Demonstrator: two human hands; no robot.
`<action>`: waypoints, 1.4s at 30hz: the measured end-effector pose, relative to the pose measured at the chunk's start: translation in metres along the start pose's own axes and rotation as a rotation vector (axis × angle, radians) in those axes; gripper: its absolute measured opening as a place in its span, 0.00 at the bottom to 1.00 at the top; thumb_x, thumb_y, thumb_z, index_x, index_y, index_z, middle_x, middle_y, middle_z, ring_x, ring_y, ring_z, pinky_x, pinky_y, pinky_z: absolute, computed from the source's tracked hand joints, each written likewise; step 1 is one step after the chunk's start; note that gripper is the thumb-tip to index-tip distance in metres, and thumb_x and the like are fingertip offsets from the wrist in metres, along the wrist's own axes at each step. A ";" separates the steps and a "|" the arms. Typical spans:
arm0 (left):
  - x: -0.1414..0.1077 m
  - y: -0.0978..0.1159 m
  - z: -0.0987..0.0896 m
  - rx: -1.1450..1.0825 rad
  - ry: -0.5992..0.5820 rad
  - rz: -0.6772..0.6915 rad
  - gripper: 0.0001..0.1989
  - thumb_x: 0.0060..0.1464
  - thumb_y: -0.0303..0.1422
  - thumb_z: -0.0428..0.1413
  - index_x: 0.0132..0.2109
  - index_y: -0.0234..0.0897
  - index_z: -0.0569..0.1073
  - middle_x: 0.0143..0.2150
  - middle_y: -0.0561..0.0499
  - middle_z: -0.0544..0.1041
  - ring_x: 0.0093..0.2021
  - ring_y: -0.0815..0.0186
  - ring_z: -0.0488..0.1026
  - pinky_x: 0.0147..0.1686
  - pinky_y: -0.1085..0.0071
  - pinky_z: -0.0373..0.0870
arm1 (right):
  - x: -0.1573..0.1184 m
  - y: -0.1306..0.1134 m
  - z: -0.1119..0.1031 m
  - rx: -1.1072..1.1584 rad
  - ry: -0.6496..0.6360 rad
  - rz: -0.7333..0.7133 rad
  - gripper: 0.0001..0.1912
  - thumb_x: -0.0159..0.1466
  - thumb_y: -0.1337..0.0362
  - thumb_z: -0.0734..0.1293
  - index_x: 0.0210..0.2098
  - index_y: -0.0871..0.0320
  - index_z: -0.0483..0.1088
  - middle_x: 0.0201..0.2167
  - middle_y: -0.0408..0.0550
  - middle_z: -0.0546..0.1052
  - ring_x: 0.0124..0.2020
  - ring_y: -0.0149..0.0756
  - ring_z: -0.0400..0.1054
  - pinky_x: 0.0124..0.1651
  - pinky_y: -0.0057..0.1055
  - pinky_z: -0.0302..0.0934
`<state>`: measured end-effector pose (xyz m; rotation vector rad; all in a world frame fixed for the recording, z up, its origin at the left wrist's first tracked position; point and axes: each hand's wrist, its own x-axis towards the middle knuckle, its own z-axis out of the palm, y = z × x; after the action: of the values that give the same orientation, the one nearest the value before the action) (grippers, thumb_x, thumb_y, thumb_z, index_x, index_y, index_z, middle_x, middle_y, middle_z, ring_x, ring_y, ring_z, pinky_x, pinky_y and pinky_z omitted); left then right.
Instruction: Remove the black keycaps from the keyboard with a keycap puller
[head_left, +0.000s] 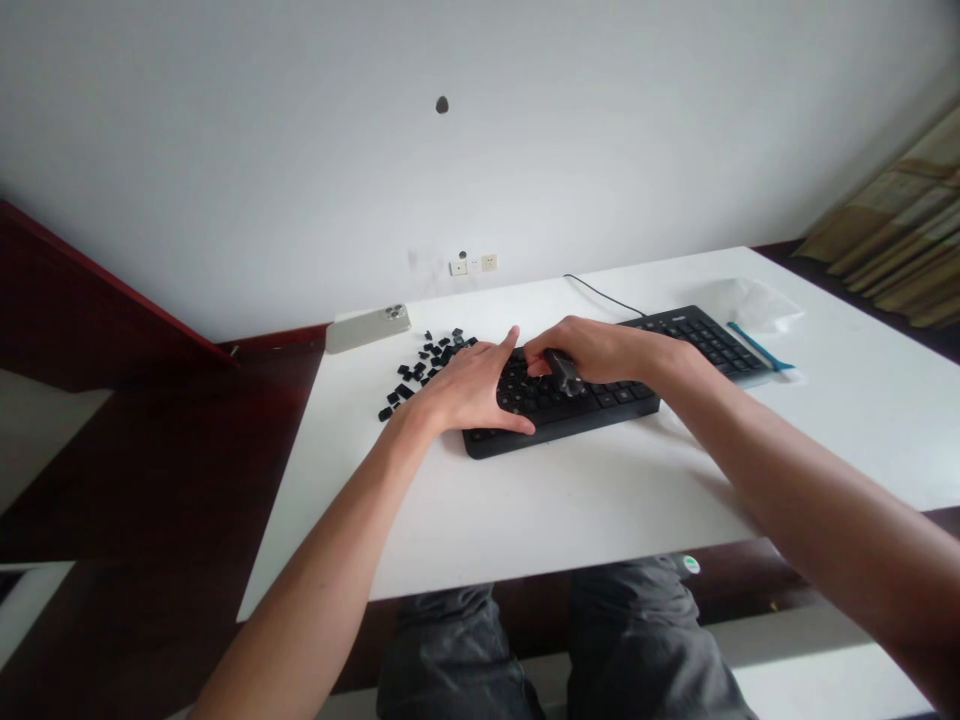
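Note:
A black keyboard lies across the white table, with bare key sockets on its left part and keycaps still on its right part. My left hand rests spread over the keyboard's left end, thumb along the front edge and fingers toward the back. My right hand is closed around a dark, short-handled tool held over the keys near the left-middle. The tool's working end is hidden under my fingers, so its exact kind does not show. Loose black keycaps lie scattered left of the keyboard, partly behind my left hand.
A phone lies face down at the table's back left corner. Right of the keyboard are a blue brush-like stick and a clear plastic bag. The keyboard's cable runs toward the wall, which has sockets.

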<state>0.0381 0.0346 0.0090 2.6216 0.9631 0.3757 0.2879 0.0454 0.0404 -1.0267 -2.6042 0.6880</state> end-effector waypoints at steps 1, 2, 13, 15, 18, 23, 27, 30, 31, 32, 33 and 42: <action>0.000 0.000 0.000 -0.007 -0.004 0.009 0.69 0.45 0.59 0.71 0.81 0.39 0.43 0.69 0.35 0.71 0.68 0.40 0.68 0.64 0.53 0.66 | -0.001 -0.002 0.001 -0.029 -0.001 -0.007 0.20 0.53 0.78 0.63 0.36 0.50 0.79 0.34 0.45 0.84 0.32 0.39 0.76 0.35 0.35 0.63; 0.000 0.000 -0.001 -0.017 -0.010 0.022 0.68 0.46 0.57 0.72 0.81 0.40 0.42 0.68 0.36 0.72 0.67 0.41 0.70 0.64 0.53 0.66 | -0.002 -0.005 0.002 -0.065 0.004 -0.015 0.20 0.53 0.79 0.63 0.36 0.50 0.79 0.33 0.44 0.83 0.31 0.39 0.75 0.34 0.34 0.61; -0.002 0.002 -0.005 -0.087 -0.064 -0.017 0.64 0.48 0.55 0.72 0.80 0.44 0.47 0.74 0.38 0.66 0.73 0.43 0.65 0.69 0.53 0.63 | -0.019 -0.036 0.016 -0.193 0.092 -0.025 0.10 0.65 0.72 0.68 0.31 0.52 0.77 0.23 0.44 0.75 0.21 0.33 0.59 0.31 0.36 0.43; -0.002 0.003 -0.006 -0.091 -0.083 -0.025 0.62 0.49 0.56 0.71 0.80 0.43 0.48 0.77 0.39 0.63 0.75 0.43 0.61 0.71 0.53 0.61 | -0.021 -0.041 0.020 -0.286 0.090 -0.023 0.09 0.66 0.72 0.69 0.34 0.52 0.77 0.24 0.44 0.75 0.22 0.34 0.59 0.31 0.37 0.43; -0.003 0.005 -0.007 -0.092 -0.101 -0.013 0.59 0.51 0.55 0.70 0.79 0.43 0.52 0.79 0.40 0.57 0.78 0.44 0.56 0.75 0.52 0.55 | -0.027 -0.050 0.030 -0.466 0.094 0.003 0.09 0.66 0.74 0.68 0.36 0.53 0.75 0.28 0.46 0.76 0.25 0.36 0.63 0.31 0.38 0.43; -0.002 0.010 -0.008 -0.075 -0.088 0.037 0.47 0.52 0.49 0.72 0.73 0.42 0.63 0.78 0.41 0.59 0.79 0.47 0.54 0.77 0.52 0.52 | -0.045 -0.059 0.060 -0.610 0.251 0.039 0.06 0.72 0.72 0.65 0.38 0.56 0.69 0.33 0.50 0.78 0.32 0.41 0.69 0.35 0.38 0.50; -0.001 0.014 -0.011 -0.102 -0.083 0.091 0.36 0.52 0.43 0.72 0.64 0.40 0.72 0.73 0.40 0.67 0.75 0.49 0.61 0.74 0.55 0.58 | -0.055 -0.051 0.077 -0.578 0.346 0.003 0.08 0.77 0.67 0.61 0.39 0.57 0.68 0.33 0.47 0.76 0.31 0.38 0.68 0.34 0.36 0.53; -0.001 0.015 -0.012 -0.116 -0.087 0.095 0.28 0.54 0.41 0.72 0.59 0.43 0.75 0.73 0.42 0.67 0.74 0.49 0.63 0.72 0.53 0.61 | -0.057 -0.045 0.082 -0.543 0.416 -0.032 0.10 0.78 0.63 0.60 0.40 0.58 0.67 0.32 0.46 0.75 0.30 0.36 0.68 0.33 0.34 0.54; -0.002 0.015 -0.012 -0.121 -0.088 0.100 0.27 0.54 0.42 0.72 0.58 0.44 0.76 0.73 0.43 0.66 0.74 0.49 0.62 0.72 0.52 0.61 | -0.056 -0.044 0.083 -0.521 0.439 -0.045 0.10 0.79 0.62 0.60 0.41 0.57 0.67 0.32 0.46 0.75 0.30 0.36 0.68 0.33 0.34 0.54; -0.002 0.014 -0.012 -0.128 -0.088 0.107 0.25 0.54 0.42 0.72 0.57 0.45 0.77 0.74 0.43 0.66 0.74 0.48 0.62 0.72 0.51 0.60 | -0.056 -0.043 0.084 -0.495 0.456 -0.059 0.10 0.79 0.61 0.60 0.41 0.57 0.67 0.32 0.46 0.75 0.30 0.36 0.69 0.33 0.33 0.55; -0.002 0.013 -0.011 -0.135 -0.089 0.114 0.24 0.54 0.42 0.72 0.56 0.45 0.78 0.74 0.43 0.65 0.74 0.48 0.63 0.72 0.50 0.60 | -0.055 -0.043 0.084 -0.465 0.471 -0.072 0.10 0.79 0.60 0.61 0.42 0.57 0.66 0.32 0.46 0.75 0.30 0.35 0.69 0.33 0.32 0.55; 0.002 0.013 -0.010 -0.149 -0.057 0.203 0.14 0.58 0.34 0.69 0.50 0.39 0.80 0.68 0.44 0.74 0.70 0.52 0.68 0.69 0.57 0.63 | -0.052 -0.043 0.087 -0.307 0.512 -0.034 0.09 0.78 0.59 0.60 0.40 0.54 0.62 0.32 0.45 0.75 0.28 0.34 0.68 0.32 0.30 0.56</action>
<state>0.0439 0.0283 0.0236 2.5841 0.6266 0.4018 0.2659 -0.0467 -0.0155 -1.0664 -2.2968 -0.0012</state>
